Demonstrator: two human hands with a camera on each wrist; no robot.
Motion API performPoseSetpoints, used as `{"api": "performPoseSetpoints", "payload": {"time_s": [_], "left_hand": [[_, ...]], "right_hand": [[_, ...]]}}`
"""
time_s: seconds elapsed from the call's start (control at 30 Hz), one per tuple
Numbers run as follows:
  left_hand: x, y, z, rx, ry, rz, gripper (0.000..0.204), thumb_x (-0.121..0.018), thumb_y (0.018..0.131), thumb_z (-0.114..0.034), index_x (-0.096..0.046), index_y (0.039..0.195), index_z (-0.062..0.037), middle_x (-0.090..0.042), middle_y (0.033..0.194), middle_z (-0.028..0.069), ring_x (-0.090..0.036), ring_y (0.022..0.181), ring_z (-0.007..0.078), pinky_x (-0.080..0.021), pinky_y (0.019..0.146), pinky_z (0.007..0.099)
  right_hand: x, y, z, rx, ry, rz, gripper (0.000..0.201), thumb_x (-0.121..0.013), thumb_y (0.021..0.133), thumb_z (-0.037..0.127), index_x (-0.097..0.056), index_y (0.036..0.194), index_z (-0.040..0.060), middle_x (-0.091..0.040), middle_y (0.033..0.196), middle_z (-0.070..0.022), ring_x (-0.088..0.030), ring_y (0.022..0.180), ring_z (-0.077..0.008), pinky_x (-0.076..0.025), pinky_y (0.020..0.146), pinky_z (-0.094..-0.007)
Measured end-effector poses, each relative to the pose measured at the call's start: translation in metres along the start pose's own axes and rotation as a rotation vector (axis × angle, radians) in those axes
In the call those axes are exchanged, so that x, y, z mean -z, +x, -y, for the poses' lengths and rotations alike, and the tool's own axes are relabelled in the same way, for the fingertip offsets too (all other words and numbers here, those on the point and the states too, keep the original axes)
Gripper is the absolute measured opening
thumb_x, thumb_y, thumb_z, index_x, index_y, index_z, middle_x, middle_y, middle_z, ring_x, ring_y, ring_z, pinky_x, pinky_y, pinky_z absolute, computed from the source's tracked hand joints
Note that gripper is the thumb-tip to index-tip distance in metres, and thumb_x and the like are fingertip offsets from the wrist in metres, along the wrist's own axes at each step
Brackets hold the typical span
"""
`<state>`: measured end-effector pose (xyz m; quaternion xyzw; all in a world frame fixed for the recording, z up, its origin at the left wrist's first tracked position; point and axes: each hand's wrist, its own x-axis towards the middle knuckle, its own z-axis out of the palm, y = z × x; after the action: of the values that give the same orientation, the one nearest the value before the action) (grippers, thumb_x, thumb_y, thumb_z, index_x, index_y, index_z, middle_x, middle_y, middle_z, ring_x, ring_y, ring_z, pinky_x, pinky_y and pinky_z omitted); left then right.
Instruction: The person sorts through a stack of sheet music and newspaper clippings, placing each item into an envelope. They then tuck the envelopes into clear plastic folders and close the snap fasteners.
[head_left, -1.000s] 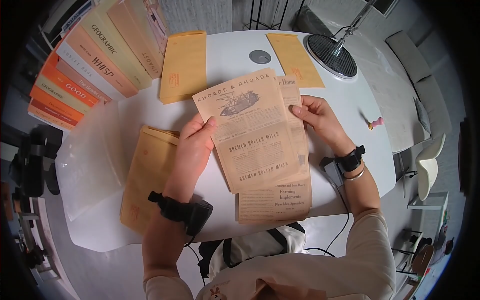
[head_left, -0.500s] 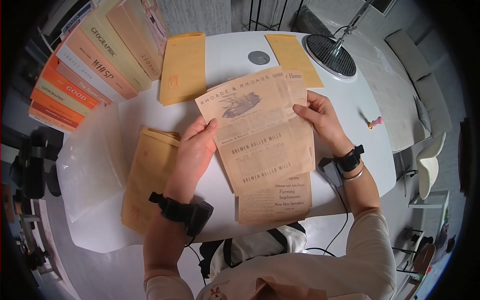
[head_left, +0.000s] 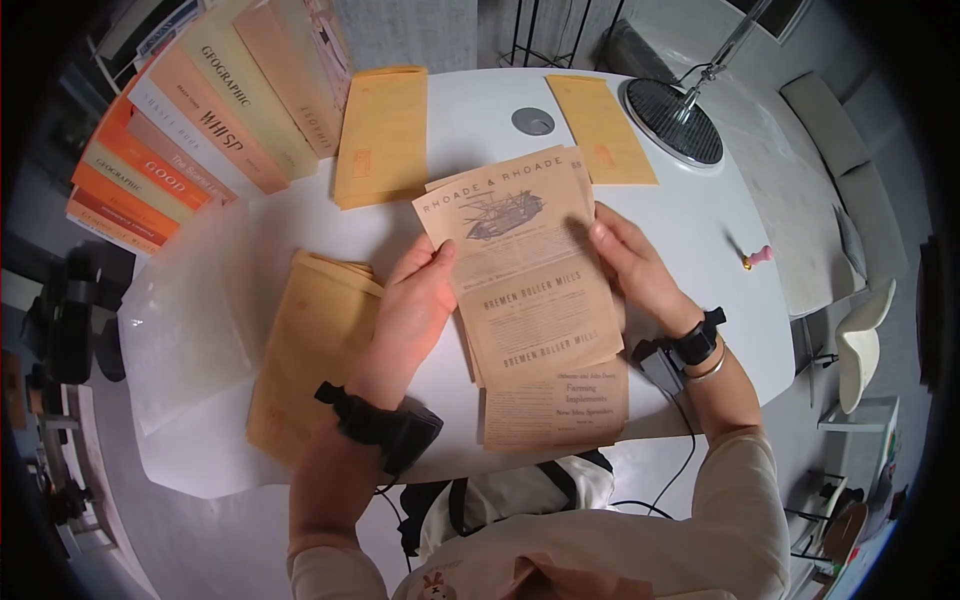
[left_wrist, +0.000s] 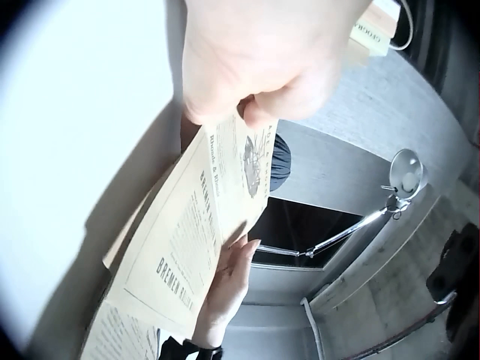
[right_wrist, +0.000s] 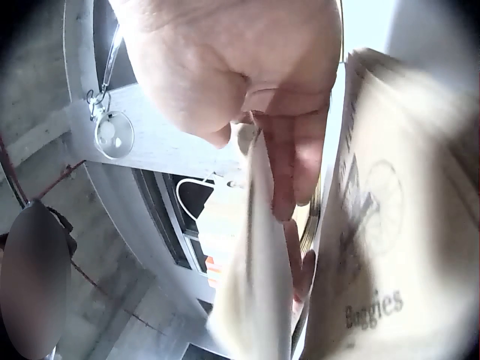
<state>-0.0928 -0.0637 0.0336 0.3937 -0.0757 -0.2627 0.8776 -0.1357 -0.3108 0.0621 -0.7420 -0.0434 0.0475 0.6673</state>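
Note:
Tan, old-looking printed sheets (head_left: 535,270) are held up over the table, the front one headed "Rhoade & Rhoade" above a machine drawing. My left hand (head_left: 415,295) pinches their left edge, thumb on the printed face. At the right edge my right hand (head_left: 645,275) grips with its thumb in front and fingers behind, as the right wrist view shows of that hand (right_wrist: 240,82). More printed sheets (head_left: 555,415) lie below at the table's front edge, partly covered by the held ones. One sheet (right_wrist: 382,217) in the right wrist view reads "Buggies".
Kraft envelopes (head_left: 315,350) lie left of my left arm. Another envelope stack (head_left: 385,130) and a single envelope (head_left: 605,130) are at the back. Upright books (head_left: 200,120), a clear plastic bag (head_left: 190,320), a lamp base (head_left: 675,120) and a small pink-handled stamp (head_left: 758,257) stand around.
The rear sheet that stuck out at the right, headed "Home", has slipped behind the front one. My right hand has moved slightly down along the edge. The left keeps its hold.

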Motion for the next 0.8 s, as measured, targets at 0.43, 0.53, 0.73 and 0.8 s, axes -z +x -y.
{"api": "performPoseSetpoints", "payload": {"time_s": [0.43, 0.53, 0.73, 0.8], "left_hand": [[0.0, -0.004, 0.0, 0.008, 0.221, 0.119, 0.018, -0.053, 0.09, 0.001, -0.061, 0.106, -0.0015, -0.06, 0.116, 0.0107, -0.058, 0.098, 0.0126, -0.048, 0.085, 0.0269], [0.0, -0.005, 0.0, -0.089, 0.296, 0.096, 0.014, -0.053, 0.085, 0.008, -0.064, 0.082, 0.0013, -0.062, 0.113, 0.0136, -0.06, 0.094, 0.0161, -0.049, 0.081, 0.0266], [-0.003, -0.006, -0.001, -0.267, 0.651, 0.003, 0.016, -0.054, 0.083, 0.01, -0.062, 0.073, 0.0007, -0.064, 0.113, 0.0132, -0.062, 0.09, 0.0162, -0.05, 0.079, 0.0251], [-0.005, -0.007, 0.0, -0.291, 0.701, -0.015, 0.011, -0.056, 0.085, 0.007, -0.064, 0.091, 0.0008, -0.065, 0.11, 0.0107, -0.062, 0.089, 0.0134, -0.05, 0.079, 0.0235]], "right_hand": [[0.007, 0.0, -0.003, 0.102, 0.195, 0.129, 0.024, -0.053, 0.089, -0.002, -0.062, 0.112, -0.0007, -0.063, 0.115, -0.0137, -0.062, 0.096, -0.0156, -0.052, 0.081, -0.0294], [0.003, -0.001, 0.006, 0.001, 0.376, 0.122, 0.031, -0.053, 0.091, 0.007, -0.057, 0.121, 0.0, -0.06, 0.119, -0.015, -0.062, 0.097, -0.02, -0.051, 0.083, -0.0298], [0.002, 0.001, -0.003, -0.114, 0.452, 0.212, 0.045, -0.06, 0.09, 0.016, -0.049, 0.127, -0.0051, -0.06, 0.117, -0.0146, -0.061, 0.102, -0.0175, -0.05, 0.087, -0.027], [0.001, -0.001, -0.007, -0.214, 0.299, 0.171, 0.039, -0.064, 0.085, 0.006, -0.054, 0.121, -0.0067, -0.063, 0.111, -0.0119, -0.062, 0.098, -0.0164, -0.05, 0.086, -0.0276]]}}
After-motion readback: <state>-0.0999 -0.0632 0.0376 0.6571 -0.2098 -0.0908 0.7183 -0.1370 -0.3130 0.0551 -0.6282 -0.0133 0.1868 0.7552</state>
